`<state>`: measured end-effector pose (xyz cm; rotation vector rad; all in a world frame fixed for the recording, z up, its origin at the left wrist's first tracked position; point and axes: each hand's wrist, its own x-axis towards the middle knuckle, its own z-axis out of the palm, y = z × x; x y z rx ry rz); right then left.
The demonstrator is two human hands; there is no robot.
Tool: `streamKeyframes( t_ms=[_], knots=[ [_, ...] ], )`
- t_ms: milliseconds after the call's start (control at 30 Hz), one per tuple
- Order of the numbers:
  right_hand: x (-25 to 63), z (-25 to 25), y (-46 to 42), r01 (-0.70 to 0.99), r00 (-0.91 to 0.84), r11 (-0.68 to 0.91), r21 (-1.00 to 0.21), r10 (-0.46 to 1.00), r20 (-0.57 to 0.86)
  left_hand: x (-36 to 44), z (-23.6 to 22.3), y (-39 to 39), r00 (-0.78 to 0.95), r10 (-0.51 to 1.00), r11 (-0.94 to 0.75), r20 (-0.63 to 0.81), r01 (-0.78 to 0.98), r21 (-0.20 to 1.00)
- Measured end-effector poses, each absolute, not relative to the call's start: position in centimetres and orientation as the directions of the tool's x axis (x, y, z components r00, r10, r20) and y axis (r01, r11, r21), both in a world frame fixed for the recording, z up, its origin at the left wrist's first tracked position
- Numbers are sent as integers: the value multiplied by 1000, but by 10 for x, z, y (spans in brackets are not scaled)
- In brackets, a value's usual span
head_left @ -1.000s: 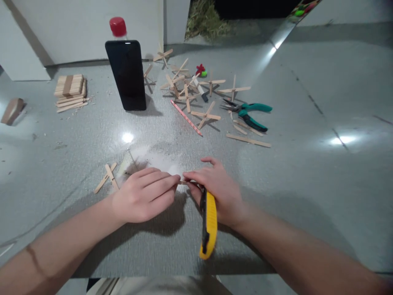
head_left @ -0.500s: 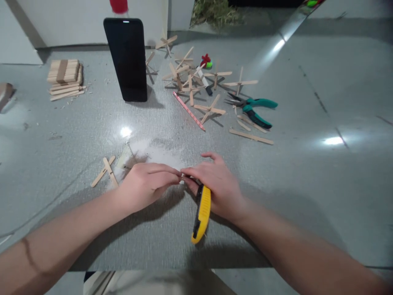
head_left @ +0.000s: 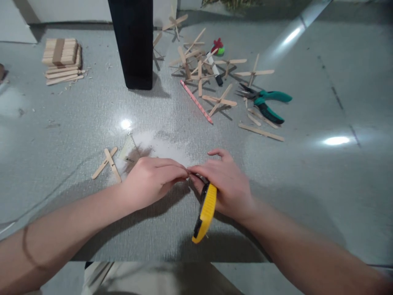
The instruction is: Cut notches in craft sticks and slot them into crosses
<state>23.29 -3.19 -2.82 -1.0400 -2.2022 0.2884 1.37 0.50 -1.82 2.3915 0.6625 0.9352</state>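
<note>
My right hand [head_left: 225,184] is closed round a yellow utility knife [head_left: 205,213] whose handle sticks out toward me. My left hand [head_left: 150,182] is pinched shut, fingertips meeting the right hand's at a small thin piece that I cannot make out, just above the grey mat. Pale dust or shavings [head_left: 159,147] lie on the mat right behind the hands. Two crossed wooden sticks [head_left: 107,164] lie to the left of my left hand.
A black phone [head_left: 132,41] stands upright at the back. A stack of wooden sticks [head_left: 61,55] sits back left. Several stick crosses [head_left: 199,67], a pink pencil [head_left: 196,101], teal pliers [head_left: 267,104] and loose sticks [head_left: 260,132] lie back right.
My head has tipped down, so everything sits higher in view. The knife handle has swung slightly and both hands stay pinched together at the same spot.
</note>
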Motion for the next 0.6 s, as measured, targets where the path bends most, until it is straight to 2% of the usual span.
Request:
streamKeyframes(
  t_ms=[267,400,500,600],
  knots=[
    [234,-29,-34,629,-478,655,-418,751,456,17,-17,3,624,617,-732,480,231,641],
    [235,-29,-33,622,-459,652,-434,753,472,17,-15,3,599,684,-663,416,272,697],
    [236,-26,-35,616,-410,665,-422,728,549,16,-14,4,538,768,-569,348,323,756],
    [243,-25,-40,619,-265,664,-419,679,685,15,-17,7,503,835,-420,222,323,848]
  ],
)
